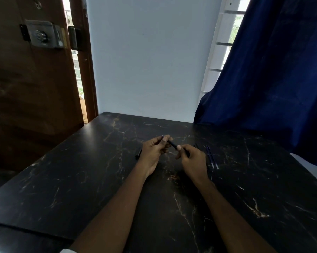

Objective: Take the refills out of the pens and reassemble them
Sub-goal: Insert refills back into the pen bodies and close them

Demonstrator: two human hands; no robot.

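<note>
Both hands hold one dark pen [172,143] above the middle of the black marble table [81,179]. My left hand [155,152] pinches its far end between thumb and fingers. My right hand [192,158] grips the near end with curled fingers. Two thin blue refills [212,157] lie side by side on the table just right of my right hand. A dark pen [138,153] lies on the table left of my left hand. Another dark pen part [196,146] shows just beyond my right hand, partly hidden.
A blue curtain [272,70] hangs over the table's far right corner. A white wall [145,61] stands behind the table's far edge, and a wooden door [30,79] with a metal lock is at the left.
</note>
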